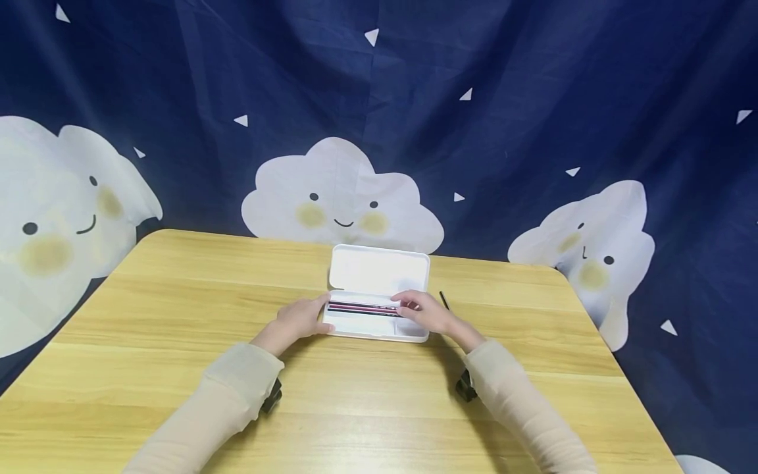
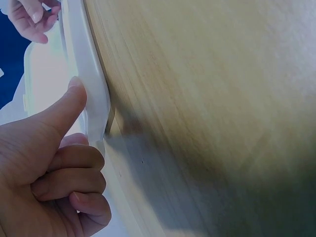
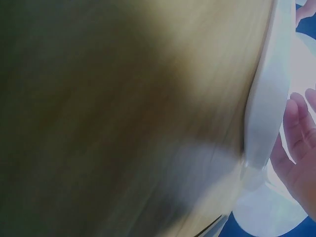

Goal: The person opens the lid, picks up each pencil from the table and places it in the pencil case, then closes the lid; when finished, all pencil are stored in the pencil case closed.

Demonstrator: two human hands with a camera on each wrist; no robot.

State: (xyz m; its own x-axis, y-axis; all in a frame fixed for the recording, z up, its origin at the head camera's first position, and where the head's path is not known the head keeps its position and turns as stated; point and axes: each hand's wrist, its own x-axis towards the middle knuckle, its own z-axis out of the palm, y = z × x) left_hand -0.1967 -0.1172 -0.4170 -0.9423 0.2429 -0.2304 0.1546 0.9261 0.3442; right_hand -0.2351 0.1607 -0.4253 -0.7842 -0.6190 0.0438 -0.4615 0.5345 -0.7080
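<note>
A white pencil case lies on the table with its lid raised at the back. Several dark and red pencils lie side by side in its tray. My left hand grips the case's left end; the left wrist view shows the thumb on the rim and the other fingers curled. Over the right end of the tray, my right hand has its fingertips right at the pencil ends. Its fingers are loosely bent in the right wrist view; the thumb is hidden there.
A thin black stick-like thing lies on the table just right of the case. The wooden table ends behind the case at a dark blue curtain with cloud prints. Black wrist cameras sit under the sleeves.
</note>
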